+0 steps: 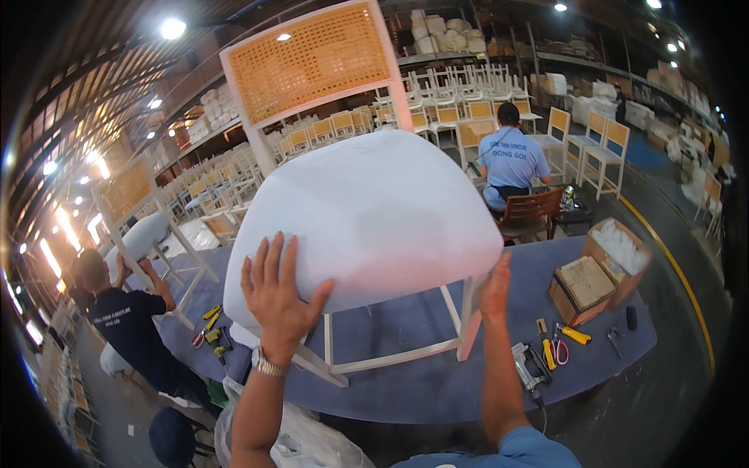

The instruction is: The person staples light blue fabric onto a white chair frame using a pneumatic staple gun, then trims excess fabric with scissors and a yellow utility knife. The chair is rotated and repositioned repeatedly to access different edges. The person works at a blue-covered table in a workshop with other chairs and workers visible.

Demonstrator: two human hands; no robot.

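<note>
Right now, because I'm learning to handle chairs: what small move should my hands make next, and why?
Perhaps slide your left hand across the pale upholstered chair seat toward its right side while the right hand steadies it: the left lies spread on top, and the right is at its right edge.

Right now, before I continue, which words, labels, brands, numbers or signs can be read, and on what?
Co-worker's dark shirt, back: lettering, not copied out.
Co-worker's light blue shirt, back: lettering, likewise not copied.
Front cardboard box on the table: any print too small to read.
White chair seat under the left hand: no lettering visible.
</note>
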